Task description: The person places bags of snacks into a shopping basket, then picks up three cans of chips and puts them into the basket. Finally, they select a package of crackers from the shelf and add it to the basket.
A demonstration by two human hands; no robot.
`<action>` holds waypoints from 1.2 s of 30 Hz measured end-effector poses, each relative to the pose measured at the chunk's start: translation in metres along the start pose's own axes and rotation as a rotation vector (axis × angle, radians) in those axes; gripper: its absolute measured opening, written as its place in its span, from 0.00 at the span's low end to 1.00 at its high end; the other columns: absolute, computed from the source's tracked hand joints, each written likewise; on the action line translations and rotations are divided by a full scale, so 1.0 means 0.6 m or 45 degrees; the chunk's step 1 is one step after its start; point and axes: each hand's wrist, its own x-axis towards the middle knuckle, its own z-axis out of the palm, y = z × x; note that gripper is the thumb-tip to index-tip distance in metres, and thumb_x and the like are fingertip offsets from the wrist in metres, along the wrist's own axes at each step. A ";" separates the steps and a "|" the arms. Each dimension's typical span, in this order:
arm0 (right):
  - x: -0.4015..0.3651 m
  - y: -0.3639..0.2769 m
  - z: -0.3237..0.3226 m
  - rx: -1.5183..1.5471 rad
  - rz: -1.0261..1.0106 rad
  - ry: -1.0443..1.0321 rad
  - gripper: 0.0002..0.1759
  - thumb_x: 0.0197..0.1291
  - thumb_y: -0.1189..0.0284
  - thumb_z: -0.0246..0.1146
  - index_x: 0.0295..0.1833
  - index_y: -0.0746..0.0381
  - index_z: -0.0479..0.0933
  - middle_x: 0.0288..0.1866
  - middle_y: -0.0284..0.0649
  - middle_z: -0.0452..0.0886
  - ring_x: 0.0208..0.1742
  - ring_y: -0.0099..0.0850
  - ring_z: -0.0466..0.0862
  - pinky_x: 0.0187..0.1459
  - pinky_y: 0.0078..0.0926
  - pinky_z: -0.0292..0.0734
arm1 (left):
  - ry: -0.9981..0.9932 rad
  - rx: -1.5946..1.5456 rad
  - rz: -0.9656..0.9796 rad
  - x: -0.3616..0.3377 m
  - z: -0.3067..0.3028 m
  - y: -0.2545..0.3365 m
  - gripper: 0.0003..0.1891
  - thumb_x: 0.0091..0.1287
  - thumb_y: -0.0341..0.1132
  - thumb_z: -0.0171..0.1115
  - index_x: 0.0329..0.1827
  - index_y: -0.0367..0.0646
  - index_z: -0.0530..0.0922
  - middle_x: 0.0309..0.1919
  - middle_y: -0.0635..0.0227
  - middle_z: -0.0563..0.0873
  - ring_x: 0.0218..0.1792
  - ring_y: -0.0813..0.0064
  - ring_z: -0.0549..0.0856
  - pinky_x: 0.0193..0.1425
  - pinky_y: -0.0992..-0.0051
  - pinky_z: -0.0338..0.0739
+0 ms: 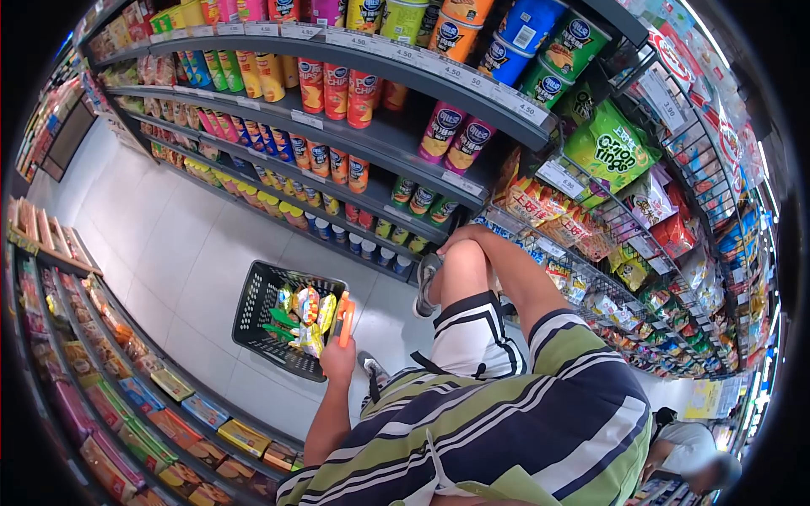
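Observation:
My left hand (pixel 337 359) is closed around the orange handle (pixel 345 323) of a dark green shopping basket (pixel 253 316). The basket is near the floor to my left. Inside it lie several shiny snack packets (pixel 326 312), mostly yellow and red, and bright green pieces (pixel 283 318) whose kind I cannot make out. My right hand (pixel 462 235) lies over my raised knee (pixel 464 257), in front of the lower shelves. Its fingers show only in part and look stretched out, with nothing visible in them.
Tall shelves (pixel 380 139) of canned chips stand ahead. Wire racks on the right hold snack bags, including a green onion rings bag (pixel 612 152). A low shelf of boxed snacks (pixel 177 426) curves along the left. Another person (pixel 688 451) is at the lower right.

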 end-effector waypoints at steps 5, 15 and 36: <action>0.029 0.016 -0.002 0.099 -0.020 -0.107 0.43 0.51 0.38 0.80 0.64 0.59 0.89 0.69 0.44 0.87 0.67 0.41 0.87 0.69 0.40 0.78 | -0.003 0.007 0.011 0.002 0.001 -0.004 0.21 0.71 0.53 0.67 0.38 0.40 0.87 0.30 0.45 0.90 0.37 0.38 0.90 0.44 0.45 0.84; -0.031 -0.012 -0.007 0.063 0.055 -0.035 0.43 0.53 0.39 0.80 0.65 0.59 0.88 0.71 0.42 0.86 0.68 0.41 0.86 0.69 0.39 0.77 | -0.065 0.012 -0.056 0.000 -0.010 0.009 0.22 0.71 0.55 0.67 0.40 0.40 0.87 0.34 0.46 0.90 0.40 0.40 0.90 0.47 0.46 0.83; -0.027 -0.013 -0.005 0.383 0.143 -0.150 0.35 0.56 0.44 0.80 0.65 0.53 0.89 0.71 0.41 0.86 0.68 0.39 0.85 0.70 0.40 0.77 | 0.005 -0.018 -0.024 0.000 -0.003 0.001 0.21 0.70 0.53 0.67 0.38 0.41 0.88 0.31 0.45 0.90 0.37 0.37 0.90 0.44 0.44 0.84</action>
